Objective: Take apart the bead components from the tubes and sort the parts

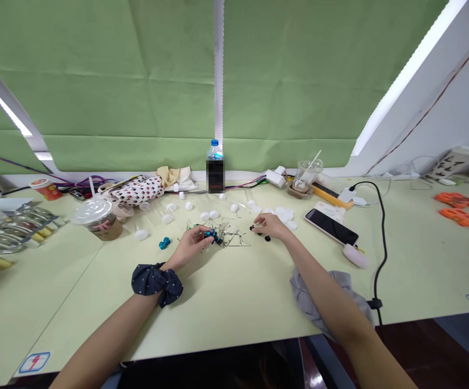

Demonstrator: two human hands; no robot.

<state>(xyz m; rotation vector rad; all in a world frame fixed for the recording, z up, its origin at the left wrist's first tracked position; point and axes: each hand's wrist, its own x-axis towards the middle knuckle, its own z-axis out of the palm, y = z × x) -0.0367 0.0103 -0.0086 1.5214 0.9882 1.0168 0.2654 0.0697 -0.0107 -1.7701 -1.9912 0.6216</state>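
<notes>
My left hand is closed, its fingertips round a small shiny blue part. Right beside those fingers lies a pile of thin metal wire pieces, with dark blue parts at its left side. My right hand is pinched at a small black part, to the right of the pile. Another black part rests on the table under that hand. Two blue round parts sit left of my left hand. Several white caps are scattered behind the pile.
A lidded drink cup stands at the left, and a bottle at the back. On the right are a phone, a clear cup, a black cable and orange pieces. A grey cloth lies beneath my right forearm.
</notes>
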